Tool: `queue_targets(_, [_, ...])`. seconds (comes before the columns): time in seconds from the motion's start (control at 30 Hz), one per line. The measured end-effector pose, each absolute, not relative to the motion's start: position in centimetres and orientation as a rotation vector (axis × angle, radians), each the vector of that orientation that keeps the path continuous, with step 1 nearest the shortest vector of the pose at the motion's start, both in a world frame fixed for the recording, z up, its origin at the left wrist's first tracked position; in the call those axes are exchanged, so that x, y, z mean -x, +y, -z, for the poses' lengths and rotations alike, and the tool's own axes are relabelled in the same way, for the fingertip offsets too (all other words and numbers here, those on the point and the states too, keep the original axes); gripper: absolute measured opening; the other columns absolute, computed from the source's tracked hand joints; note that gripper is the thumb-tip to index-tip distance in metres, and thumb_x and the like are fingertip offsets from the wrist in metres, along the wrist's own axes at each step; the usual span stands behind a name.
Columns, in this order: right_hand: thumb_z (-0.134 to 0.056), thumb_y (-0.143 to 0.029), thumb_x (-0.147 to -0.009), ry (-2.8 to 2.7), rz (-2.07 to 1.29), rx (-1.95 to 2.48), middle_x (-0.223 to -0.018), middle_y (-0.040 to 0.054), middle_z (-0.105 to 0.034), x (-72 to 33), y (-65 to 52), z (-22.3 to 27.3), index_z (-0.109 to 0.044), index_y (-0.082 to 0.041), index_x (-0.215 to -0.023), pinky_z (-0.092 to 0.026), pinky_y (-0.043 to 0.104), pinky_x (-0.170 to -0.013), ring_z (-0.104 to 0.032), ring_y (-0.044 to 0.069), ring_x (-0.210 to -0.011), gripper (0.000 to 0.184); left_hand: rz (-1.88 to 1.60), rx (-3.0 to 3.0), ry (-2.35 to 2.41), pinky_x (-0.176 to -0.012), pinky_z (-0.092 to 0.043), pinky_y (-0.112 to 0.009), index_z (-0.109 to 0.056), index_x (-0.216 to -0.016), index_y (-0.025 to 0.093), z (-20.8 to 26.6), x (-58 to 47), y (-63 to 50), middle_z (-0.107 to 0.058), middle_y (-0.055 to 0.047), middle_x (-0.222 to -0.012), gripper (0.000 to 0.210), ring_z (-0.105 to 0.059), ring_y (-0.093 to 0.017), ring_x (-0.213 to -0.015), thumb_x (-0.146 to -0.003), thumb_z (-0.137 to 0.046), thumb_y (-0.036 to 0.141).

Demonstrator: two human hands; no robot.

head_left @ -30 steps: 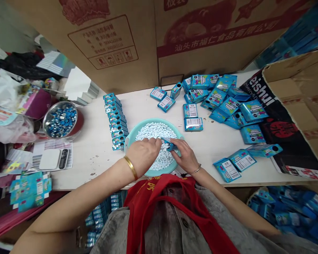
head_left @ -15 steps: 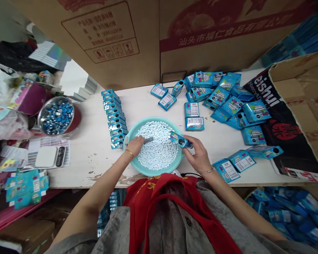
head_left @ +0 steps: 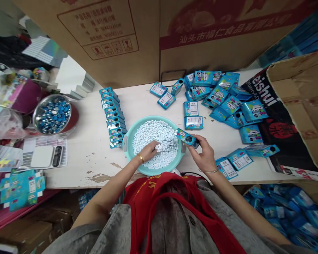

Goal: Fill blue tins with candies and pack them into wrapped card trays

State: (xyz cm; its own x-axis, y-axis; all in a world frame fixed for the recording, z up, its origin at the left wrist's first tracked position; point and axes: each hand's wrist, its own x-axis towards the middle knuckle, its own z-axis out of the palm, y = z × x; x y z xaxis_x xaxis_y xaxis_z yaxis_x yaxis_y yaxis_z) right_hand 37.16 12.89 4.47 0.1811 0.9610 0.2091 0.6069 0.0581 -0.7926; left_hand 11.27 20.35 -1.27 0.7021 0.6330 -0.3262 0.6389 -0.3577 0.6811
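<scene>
My left hand is closed on a small scoop, its wrist over the near rim of a turquoise basin. Heaped, blurred white candies hide most of the scoop. More small white candies fill the basin. My right hand grips a small blue candy box at the basin's right rim, tilted, with one end over the candies and a dark round hole on its side. Left of the basin stands a row of similar blue boxes, some with white candies at their openings.
Loose blue boxes pile up at the back right beside an open carton. A large cardboard box walls off the back. To the left are a metal pot of blue and silver pieces and a white scale.
My left hand has moved right and deeper into the basin, and the scoop now carries candies. My right hand and its box have shifted slightly right.
</scene>
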Motion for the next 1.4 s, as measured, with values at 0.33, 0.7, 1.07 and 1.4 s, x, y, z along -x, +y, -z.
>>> queue_targets(0.33, [-0.051,-0.020,-0.086,-1.741,-0.484,1.507,-0.117,0.0115,-0.061,-35.1,13.5,-4.9,-0.049,-0.023,-0.127,-0.049,0.050,-0.094,-0.057,0.027,-0.110,0.040,-0.019,-2.306,0.826,-0.089,-0.046,-0.035,-0.050,-0.110,0.017,-13.1,-10.3,22.6,-0.057,-0.010,-0.107,0.021,-0.055,-0.021,-0.100,-0.091,-0.044,0.022])
queue_targets(0.7, [-0.050,-0.019,-0.088,-1.783,-0.551,1.385,-0.120,0.0113,-0.061,-32.6,13.6,-4.5,-0.046,-0.022,-0.129,-0.048,0.051,-0.096,-0.056,0.026,-0.113,0.041,0.622,-2.643,1.003,-0.067,-0.050,-0.034,-0.031,-0.140,0.014,-21.1,-16.5,21.2,-0.059,-0.015,-0.109,0.050,-0.064,-0.023,-0.084,-0.090,-0.032,0.005])
queue_targets(1.07, [-0.052,-0.020,-0.086,-1.676,-0.534,1.495,-0.117,0.0106,-0.062,-34.6,13.3,-4.6,-0.049,-0.024,-0.126,-0.050,0.049,-0.093,-0.058,0.026,-0.110,0.040,0.436,-2.290,1.284,-0.082,-0.047,-0.036,-0.056,-0.105,0.015,-8.4,-7.6,22.5,-0.059,-0.011,-0.098,0.024,-0.058,-0.023,-0.093,-0.089,-0.039,0.010])
queue_targets(1.4, [-0.056,-0.025,-0.085,-1.549,-0.554,1.620,-0.117,0.0098,-0.062,-36.5,12.8,-4.9,-0.051,-0.023,-0.126,-0.050,0.045,-0.092,-0.059,0.025,-0.107,0.041,0.178,-2.058,1.117,-0.094,-0.045,-0.034,-0.050,-0.118,0.016,3.5,-13.7,18.1,-0.060,-0.011,-0.115,0.029,-0.057,-0.021,-0.106,-0.090,-0.043,0.016])
